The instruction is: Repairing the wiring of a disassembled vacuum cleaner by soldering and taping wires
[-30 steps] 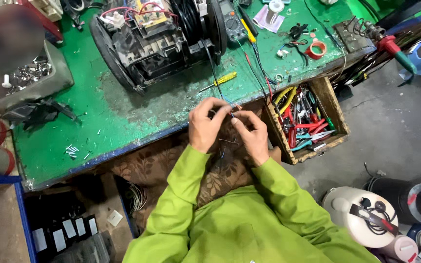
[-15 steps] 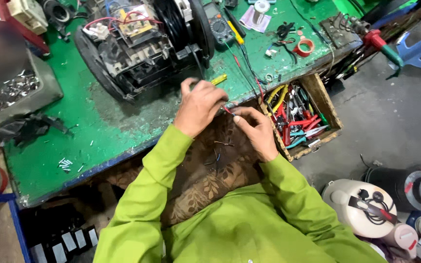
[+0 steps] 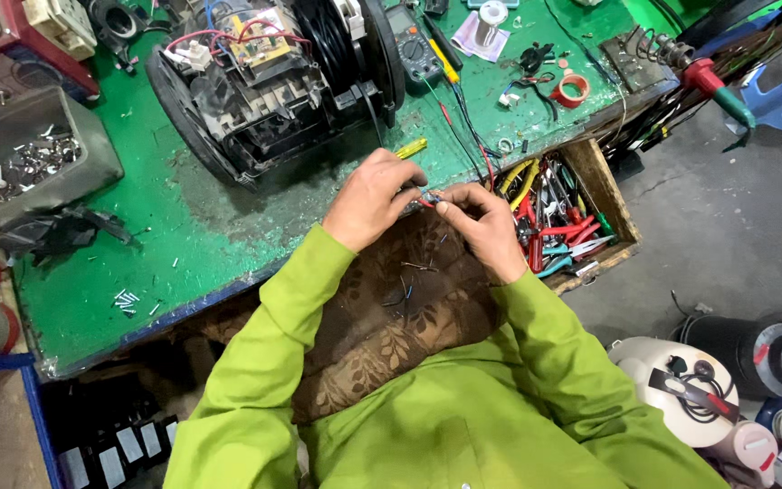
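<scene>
Both hands meet at the near edge of the green desk (image 3: 183,244), above a brown patterned cloth (image 3: 391,317) spread over the lap. The left hand (image 3: 375,197) is curled almost closed, knuckles up, its fingertips pinched around a small dark part with a red wire end (image 3: 424,201); the part itself is too small to make out. The right hand (image 3: 481,226) is also nearly closed, thumb and forefinger pressed together on the same wire end, so the 2 hands touch at the fingertips. A few short wire offcuts (image 3: 414,267) lie on the cloth just below them.

Just beyond the left hand a yellow-handled screwdriver (image 3: 412,148) lies on the desk. Behind it stands a large black motor assembly (image 3: 264,81) with a small circuit board and red wiring on top. A dark multimeter (image 3: 414,45) lies beside it, its leads trailing toward the hands. Farther right is a red tape roll (image 3: 575,89).

To the right of the right hand, an open wooden tray (image 3: 610,206) is hung at the desk's edge, packed with red- and yellow-handled pliers and cutters. At the left, a grey box (image 3: 92,149) holds loose metal screws. A white round appliance (image 3: 672,389) sits on the floor at lower right, with a red-labelled spool near it.
</scene>
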